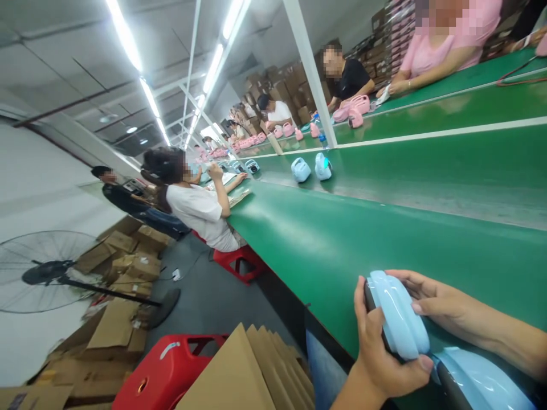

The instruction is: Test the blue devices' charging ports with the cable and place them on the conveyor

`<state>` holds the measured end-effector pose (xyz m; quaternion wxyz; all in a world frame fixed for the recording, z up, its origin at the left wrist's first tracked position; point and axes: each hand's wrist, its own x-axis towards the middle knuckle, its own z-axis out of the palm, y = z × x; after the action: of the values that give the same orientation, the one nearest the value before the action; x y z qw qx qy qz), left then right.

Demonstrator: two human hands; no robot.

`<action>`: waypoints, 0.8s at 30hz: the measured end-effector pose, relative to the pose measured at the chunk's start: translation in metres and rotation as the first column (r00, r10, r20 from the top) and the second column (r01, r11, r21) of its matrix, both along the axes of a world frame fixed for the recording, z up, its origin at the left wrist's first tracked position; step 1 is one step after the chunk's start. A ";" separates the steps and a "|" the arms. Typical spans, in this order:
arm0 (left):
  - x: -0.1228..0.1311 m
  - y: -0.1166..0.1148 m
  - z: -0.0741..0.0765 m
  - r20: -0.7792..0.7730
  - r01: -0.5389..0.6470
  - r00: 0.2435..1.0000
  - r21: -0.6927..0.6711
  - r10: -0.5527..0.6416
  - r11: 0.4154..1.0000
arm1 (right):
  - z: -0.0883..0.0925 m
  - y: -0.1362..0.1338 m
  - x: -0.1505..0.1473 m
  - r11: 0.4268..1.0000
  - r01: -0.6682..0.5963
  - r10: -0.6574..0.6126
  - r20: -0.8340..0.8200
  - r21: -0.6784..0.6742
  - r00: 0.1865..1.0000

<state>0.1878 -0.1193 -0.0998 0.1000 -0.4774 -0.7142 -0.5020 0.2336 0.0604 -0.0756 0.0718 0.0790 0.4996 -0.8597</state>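
At the near edge of the green conveyor belt (325,245), both my hands grip a glossy light-blue plastic device (399,319). My left hand (380,356) wraps it from below, thumb over its end. My right hand (431,299) lies along its far side with fingers curled on the shell. A second light-blue shell (478,378) sits just right of it, at the bottom edge. Two more light-blue devices (311,168) stand farther up the belt.
People sit along both sides of the line; pink devices (352,109) lie on the far belt. A person in white sits on a red stool (237,262) to my left. Nearby are a red stool (164,373), flat cardboard (252,370), boxes and a floor fan (47,272).
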 end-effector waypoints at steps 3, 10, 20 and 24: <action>0.000 0.001 0.001 0.020 0.000 1.000 -0.004 0.000 1.000 | -0.003 0.000 0.000 1.000 0.010 -0.010 -0.007 0.026 1.000; 0.002 0.005 0.003 0.040 -0.054 0.998 0.043 0.052 0.998 | -0.003 0.000 -0.002 0.998 0.032 -0.032 -0.005 0.058 0.999; 0.003 0.006 0.001 0.089 -0.075 0.994 0.071 0.069 0.995 | 0.000 0.002 0.000 0.994 0.050 -0.051 0.002 0.097 0.999; 0.003 0.007 0.002 0.106 -0.080 0.992 0.065 0.073 0.995 | 0.001 0.001 -0.001 0.990 0.068 -0.069 0.000 0.127 0.998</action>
<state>0.1905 -0.1122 -0.0976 0.0985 -0.4191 -0.7184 -0.5465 0.2330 0.0615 -0.0747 0.0383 0.1024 0.5501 -0.8279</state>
